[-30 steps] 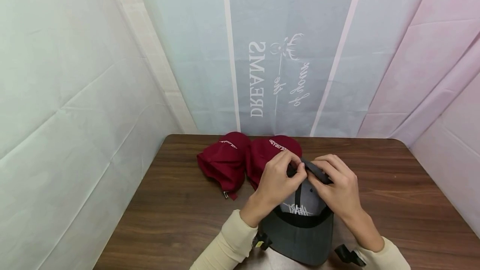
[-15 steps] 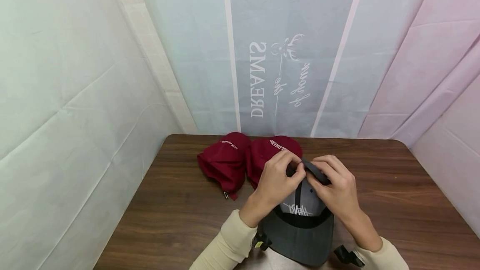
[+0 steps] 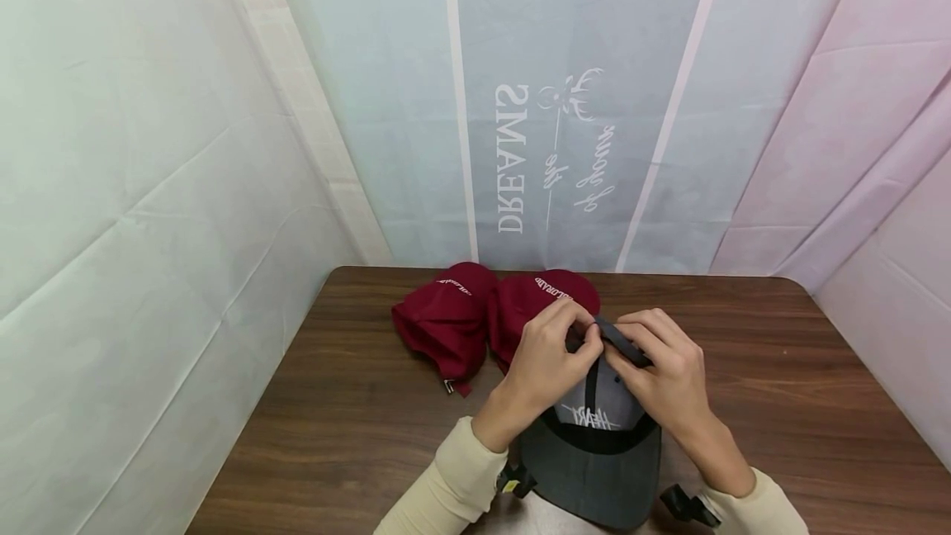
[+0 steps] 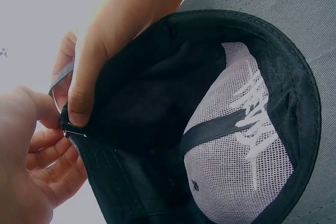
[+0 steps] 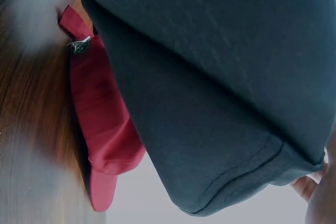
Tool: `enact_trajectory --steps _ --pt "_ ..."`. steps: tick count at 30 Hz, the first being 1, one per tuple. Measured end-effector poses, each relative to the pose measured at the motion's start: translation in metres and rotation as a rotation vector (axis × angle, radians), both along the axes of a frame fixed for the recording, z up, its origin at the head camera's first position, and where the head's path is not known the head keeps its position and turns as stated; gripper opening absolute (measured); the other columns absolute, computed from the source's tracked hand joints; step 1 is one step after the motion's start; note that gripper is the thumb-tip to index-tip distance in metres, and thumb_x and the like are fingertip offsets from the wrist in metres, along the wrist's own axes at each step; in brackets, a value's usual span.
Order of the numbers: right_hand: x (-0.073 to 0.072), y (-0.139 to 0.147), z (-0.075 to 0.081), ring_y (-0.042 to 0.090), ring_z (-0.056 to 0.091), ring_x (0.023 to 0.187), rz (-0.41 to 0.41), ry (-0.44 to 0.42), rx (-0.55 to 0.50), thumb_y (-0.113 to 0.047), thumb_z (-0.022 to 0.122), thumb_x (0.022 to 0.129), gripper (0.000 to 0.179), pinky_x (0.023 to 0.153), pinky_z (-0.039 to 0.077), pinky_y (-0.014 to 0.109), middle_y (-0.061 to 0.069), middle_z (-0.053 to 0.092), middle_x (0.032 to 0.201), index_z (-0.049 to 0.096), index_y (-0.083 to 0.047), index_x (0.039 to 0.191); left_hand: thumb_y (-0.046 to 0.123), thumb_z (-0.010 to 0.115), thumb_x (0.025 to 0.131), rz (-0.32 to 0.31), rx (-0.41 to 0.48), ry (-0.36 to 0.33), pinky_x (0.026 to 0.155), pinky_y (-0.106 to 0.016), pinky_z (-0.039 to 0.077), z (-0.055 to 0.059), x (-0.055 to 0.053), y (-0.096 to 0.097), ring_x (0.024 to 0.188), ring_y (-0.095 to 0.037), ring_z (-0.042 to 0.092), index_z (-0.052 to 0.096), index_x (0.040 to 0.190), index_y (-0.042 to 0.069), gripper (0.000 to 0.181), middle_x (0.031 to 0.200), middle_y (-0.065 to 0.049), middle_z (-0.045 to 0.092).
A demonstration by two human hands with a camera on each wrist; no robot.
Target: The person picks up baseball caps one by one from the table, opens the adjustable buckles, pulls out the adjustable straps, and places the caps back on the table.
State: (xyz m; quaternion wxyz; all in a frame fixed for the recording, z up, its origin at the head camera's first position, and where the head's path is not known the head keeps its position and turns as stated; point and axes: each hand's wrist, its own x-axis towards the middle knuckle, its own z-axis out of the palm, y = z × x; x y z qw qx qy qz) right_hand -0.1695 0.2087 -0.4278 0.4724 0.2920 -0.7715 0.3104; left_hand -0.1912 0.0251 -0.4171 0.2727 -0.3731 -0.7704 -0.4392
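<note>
A dark grey cap (image 3: pixel 594 477) with white lettering on its front panel has its brim toward the person and its inside facing up. My left hand (image 3: pixel 548 353) pinches the cap's back edge between thumb and fingertips. Right beside it, my right hand (image 3: pixel 669 366) grips the same back edge, thumb pressed on the inside. In the left wrist view, a thin dark strap (image 4: pixel 62 76) loops out by the fingers, and a small metal buckle (image 4: pixel 74 132) shows where both hands meet. Dark cap fabric (image 5: pixel 210 87) fills most of the right wrist view.
Two dark red caps with white lettering lie at the back of the wooden table (image 3: pixel 334 436): a left one (image 3: pixel 446 320) with a metal strap buckle (image 3: pixel 449 386), and a right one (image 3: pixel 513 312) partly behind my left hand. Printed cloth (image 3: pixel 557 23) hangs behind the table.
Both hands keep their hold at the cap's back edge. The right hand and the strap have shifted very slightly left; the red caps stay put.
</note>
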Motion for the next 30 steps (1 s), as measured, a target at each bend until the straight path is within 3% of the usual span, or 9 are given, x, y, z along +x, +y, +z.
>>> enact_trajectory --steps 20,30 --pt "0.0007 -0.0004 0.001 0.023 0.063 0.075 0.005 0.071 -0.029 -0.038 0.069 0.103 0.042 0.071 0.05 0.022 0.011 0.075 0.088 0.079 -0.002 0.085 -0.001 0.068 0.096 -0.041 0.038 -0.034 0.079 -0.01 0.056 0.0024 0.002 0.0003 0.077 -0.013 0.065 0.064 0.096 0.006 0.008 0.091 -0.005 0.063" --pt "0.0019 -0.0016 0.0042 0.024 0.063 0.073 0.007 0.096 -0.04 -0.036 0.069 0.104 0.042 0.068 0.049 0.026 0.012 0.075 0.086 0.079 -0.001 0.083 0.005 0.063 0.101 -0.051 0.048 -0.029 0.08 -0.01 0.056 0.0029 0.0017 0.0008 0.079 -0.011 0.065 0.065 0.098 0.004 0.004 0.094 -0.006 0.064"
